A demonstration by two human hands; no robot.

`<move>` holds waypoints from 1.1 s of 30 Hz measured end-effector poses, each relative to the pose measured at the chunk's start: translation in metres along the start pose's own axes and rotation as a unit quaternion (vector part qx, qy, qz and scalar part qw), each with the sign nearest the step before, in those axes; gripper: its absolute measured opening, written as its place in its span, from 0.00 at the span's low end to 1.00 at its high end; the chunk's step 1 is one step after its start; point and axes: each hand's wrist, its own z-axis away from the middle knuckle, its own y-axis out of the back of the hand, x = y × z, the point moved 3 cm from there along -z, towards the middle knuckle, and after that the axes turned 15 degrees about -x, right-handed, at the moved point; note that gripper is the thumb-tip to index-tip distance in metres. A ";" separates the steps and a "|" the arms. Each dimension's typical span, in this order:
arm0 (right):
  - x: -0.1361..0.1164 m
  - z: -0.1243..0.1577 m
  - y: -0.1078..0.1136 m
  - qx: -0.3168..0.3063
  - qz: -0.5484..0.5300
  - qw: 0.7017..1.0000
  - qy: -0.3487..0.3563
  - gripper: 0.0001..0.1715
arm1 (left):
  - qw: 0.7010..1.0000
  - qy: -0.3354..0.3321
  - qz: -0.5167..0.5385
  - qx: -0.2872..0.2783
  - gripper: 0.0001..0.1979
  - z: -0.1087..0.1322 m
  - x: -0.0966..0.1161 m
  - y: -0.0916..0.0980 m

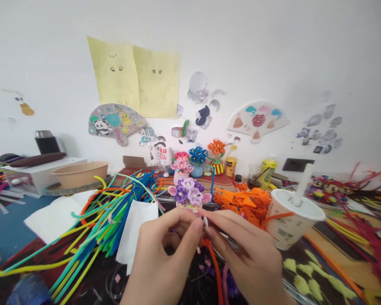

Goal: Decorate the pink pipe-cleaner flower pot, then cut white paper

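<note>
Small oblong white piece [205, 221], pinched in right hand [247, 254], close against left hand [168, 250], curled, grip unclear. Just beyond both: purple-and-lilac fuzzy flower cluster [189, 192] with pink ear-like loops, contact unclear.

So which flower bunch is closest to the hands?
The purple bunch, by the left hand and right hand; the pink flowers, blue flowers and orange flowers stand farther back.

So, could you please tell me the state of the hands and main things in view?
Left hand: thumb and forefinger together
Right hand: pinching a small white piece
Purple flowers: clustered
Cup: lid on, straw inserted
Thermos: standing upright
Amber bottle: upright, capped
Panda fan: spread open
Orange pieces: heaped
</note>
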 end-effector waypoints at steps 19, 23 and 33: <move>0.004 0.010 0.002 -0.037 -0.070 0.997 0.008 0.24 | 0.988 0.031 0.138 -0.058 0.10 0.000 0.003 -0.005; 0.002 0.009 0.002 -0.029 -0.077 0.997 0.006 0.23 | 0.984 0.026 0.162 -0.068 0.10 -0.001 0.002 -0.006; 0.005 0.010 0.003 -0.026 -0.091 0.996 0.001 0.23 | 0.979 0.019 0.180 -0.096 0.11 -0.002 0.003 -0.006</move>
